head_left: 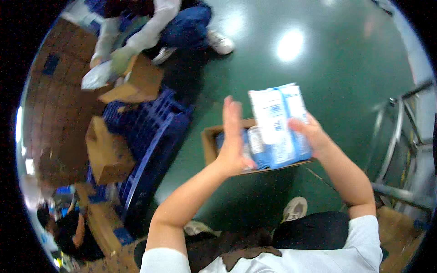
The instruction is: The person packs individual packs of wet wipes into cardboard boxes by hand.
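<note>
The right hand point(314, 136) holds a flat white and blue packet point(278, 127). The thumb presses on its front, and the other fingers go behind it, so I cannot see them all. The packet is longer than it is wide. Its long side runs away from the person, and its far end tips a bit to the left. I cannot tell if it is one packet or a few stacked up.

The left hand point(233, 152) is blurry. Its fingers are straight and close together, pointing away from the person, and its thumb sticks out to the right. It holds nothing.

One brown box point(208, 145) sits under both hands. Between the left fingers and the packet, one white, round-ended thing point(256, 139) shows inside.

Both elbows are bent and stick out, and the two forearms lean in toward each other.

Well to the left of the left fingers is one blue crate point(157, 139), with two brown cartons point(109, 154) by it.
</note>
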The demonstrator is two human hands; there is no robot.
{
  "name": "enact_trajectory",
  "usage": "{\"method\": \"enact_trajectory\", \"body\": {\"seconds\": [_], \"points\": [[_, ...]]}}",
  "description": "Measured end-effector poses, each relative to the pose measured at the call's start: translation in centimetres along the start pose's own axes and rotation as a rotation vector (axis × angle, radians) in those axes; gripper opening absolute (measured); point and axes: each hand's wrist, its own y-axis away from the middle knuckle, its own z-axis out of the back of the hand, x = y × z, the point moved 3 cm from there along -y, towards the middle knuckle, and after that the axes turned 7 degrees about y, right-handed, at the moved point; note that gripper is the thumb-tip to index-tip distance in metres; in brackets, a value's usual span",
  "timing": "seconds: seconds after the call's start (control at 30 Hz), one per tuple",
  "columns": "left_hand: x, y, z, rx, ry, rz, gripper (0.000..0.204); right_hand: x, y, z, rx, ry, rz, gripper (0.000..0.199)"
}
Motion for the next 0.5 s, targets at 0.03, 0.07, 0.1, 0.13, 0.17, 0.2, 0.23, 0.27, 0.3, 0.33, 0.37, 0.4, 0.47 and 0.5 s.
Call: {"method": "enact_trajectory", "body": {"seconds": [0.03,0.07,0.1,0.13,0.17,0.2,0.23,0.27,0.3,0.33,0.37,0.4,0.47,0.5], "points": [[0.6,-0.3,-1.4,-0.089,0.268,0.197,0.102,0.9,0.2,0.0,-0.036,0.028,0.086,0.061],[1.6,-0.4,-3.3,-0.227,0.547,0.380,0.094,0.7,0.4,-0.2,-0.047,0.129,0.204,0.067],[1.9,-0.5,-5.0,-0.305,0.663,0.483,0.079,0.9,1.3,-0.3,-0.069,0.282,0.268,0.070],[1.9,-1.1,-6.4,-0.411,0.546,0.480,0.063,0.9,1.7,0.0,-0.099,0.334,0.368,0.071],[1.5,-1.4,-6.9,-0.525,0.507,0.553,0.063,0.3,1.6,0.0,-0.112,0.378,0.463,0.071],[1.4,-1.6,-7.3,-0.549,0.407,0.494,0.060,0.0,1.5,0.3,-0.176,0.476,0.482,0.070],[2.2,-1.6,-6.5,-0.563,0.326,0.428,0.058,-0.6,0.6,-0.2,-0.252,0.592,0.502,0.069],[2.9,-1.7,-5.8,-0.572,0.322,0.381,0.058,-0.9,-0.2,-0.6,-0.328,0.708,0.520,0.068],[3.6,-1.8,-5.2,-0.581,0.318,0.333,0.058,-1.2,-0.7,-0.9,-0.358,0.745,0.511,0.066],[3.9,-1.8,-5.1,-0.600,0.302,0.293,0.059,-1.3,-0.9,-0.9,-0.378,0.772,0.496,0.065],[4.1,-1.9,-5.1,-0.596,0.328,0.296,0.059,-1.3,-1.0,-0.9,-0.397,0.799,0.482,0.064],[4.3,-1.9,-5.2,-0.591,0.353,0.299,0.059,-1.3,-1.0,-0.8,-0.402,0.802,0.477,0.063],[4.4,-1.9,-5.6,-0.575,0.426,0.306,0.059,-1.5,-0.7,-0.4,-0.404,0.797,0.470,0.060],[4.5,-1.9,-5.8,-0.562,0.479,0.312,0.058,-1.6,-0.7,-0.1,-0.411,0.782,0.473,0.060]]}}
